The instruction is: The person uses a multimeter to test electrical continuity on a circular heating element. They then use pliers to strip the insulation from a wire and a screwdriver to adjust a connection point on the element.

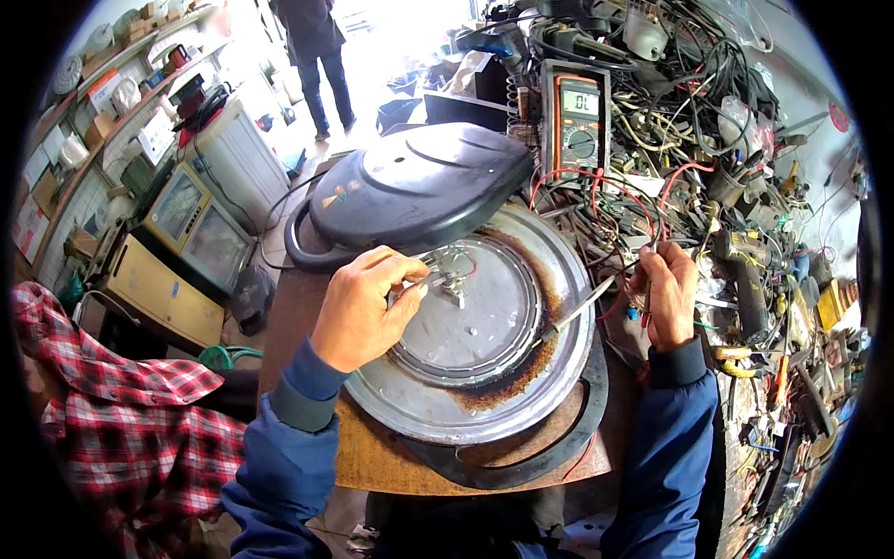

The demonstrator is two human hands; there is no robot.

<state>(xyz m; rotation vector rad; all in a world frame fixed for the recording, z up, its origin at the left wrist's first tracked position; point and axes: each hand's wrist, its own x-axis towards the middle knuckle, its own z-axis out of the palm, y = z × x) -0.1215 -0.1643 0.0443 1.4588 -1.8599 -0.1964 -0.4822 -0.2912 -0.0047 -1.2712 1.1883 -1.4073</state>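
A round metal heating plate [447, 405] of an electric griddle lies underside up in its black handled shell [503, 472], with brown scorch marks on it. Near its middle, small metal parts and thin wires [456, 279] stand up. My left hand [368, 307] is closed beside these wires, thumb and forefinger pinched; what they hold is hidden. At the plate's right, my right hand [669, 293] pinches a thin dark lead, partly hidden by the fingers. A slim pale rod-like tool [585, 306] slants over the plate's right rim, its tip on the scorched ring.
The black lid [419, 182] leans open behind the plate. An orange multimeter [579, 116] stands beyond, red leads [563, 173] trailing from it. Tangled wires and tools [745, 242] crowd the right. A person in a checked shirt [140, 410] is at left; another person [317, 61] stands far back.
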